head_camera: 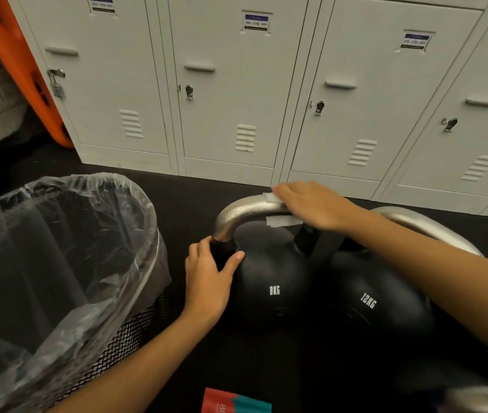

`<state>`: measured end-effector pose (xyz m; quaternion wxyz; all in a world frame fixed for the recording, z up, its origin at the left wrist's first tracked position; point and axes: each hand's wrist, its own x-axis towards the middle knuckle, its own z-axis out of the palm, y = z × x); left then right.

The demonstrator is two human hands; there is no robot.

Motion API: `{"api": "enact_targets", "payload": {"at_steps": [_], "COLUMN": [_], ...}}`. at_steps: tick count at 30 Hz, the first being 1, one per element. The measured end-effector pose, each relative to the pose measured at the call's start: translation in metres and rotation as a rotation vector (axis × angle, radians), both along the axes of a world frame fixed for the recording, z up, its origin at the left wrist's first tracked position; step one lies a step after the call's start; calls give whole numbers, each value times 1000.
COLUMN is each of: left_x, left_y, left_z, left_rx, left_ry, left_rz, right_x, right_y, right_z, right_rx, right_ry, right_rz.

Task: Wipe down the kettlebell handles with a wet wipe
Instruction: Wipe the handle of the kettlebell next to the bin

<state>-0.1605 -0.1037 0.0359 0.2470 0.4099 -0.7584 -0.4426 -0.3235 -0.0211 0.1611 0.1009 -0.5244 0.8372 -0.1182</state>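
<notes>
Head view: I am watching the right hand [314,205] pressing the wet wipe [278,208] over the top of the 8KG kettlebell handle [245,213], fingers curled round bar and wipe together. The left hand [210,275] is gripping the handle's left leg at the 8KG kettlebell [269,281] body, probably to steady it against the rubbing. The 12KG kettlebell [376,296] is standing just beside, on the floor. A lined bin [67,257] is waiting to the left, presumably for the used wipe.
</notes>
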Motion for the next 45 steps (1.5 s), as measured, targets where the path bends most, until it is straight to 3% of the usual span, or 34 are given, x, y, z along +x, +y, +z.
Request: {"api": "enact_targets", "payload": {"at_steps": [2,5,8,11,14,18,21,23,26,30,32,34,36,39,45], "left_x": [0,0,0,0,1,5,6,0,-18,-47,-59,-67,-65,-56,-21], "left_y": [-1,-4,-3,-2,-5,-4,4,6,11,21,19,15,8,-3,-8], "left_z": [-1,0,1,1,3,14,33,52,82,99,102,101,93,70,22], "left_rx": [21,27,10,21,66,83,46,-33,-438,-862,-988,-1034,-1097,-1180,-927], "left_ry": [6,14,3,9,9,-38,179,380,431,177,-69,-297,-349,-133,10], "left_rz": [-1,-9,-4,12,11,51,110,115,49,-118,-207,-293,-295,-172,-35], "right_x": [9,8,-8,-16,-7,13,18,18,14,3,-4,-8,-8,-6,-5], "right_y": [-6,3,25,34,19,-3,-4,-2,1,5,6,5,4,3,5], "right_z": [-3,-19,-30,-27,-17,-9,-9,-10,-9,-4,-6,-15,-22,-26,-30], "right_rx": [-44,-232,-318,-247,-192,-157,-173,-195,-310,-759,-785,-690,-576,-507,-441], "right_ry": [90,58,-115,-267,-227,-14,54,9,-175,-573,-641,-716,-696,-576,-376], "right_rz": [35,86,7,-127,-104,39,111,160,128,-210,-377,-446,-457,-420,-335]}}
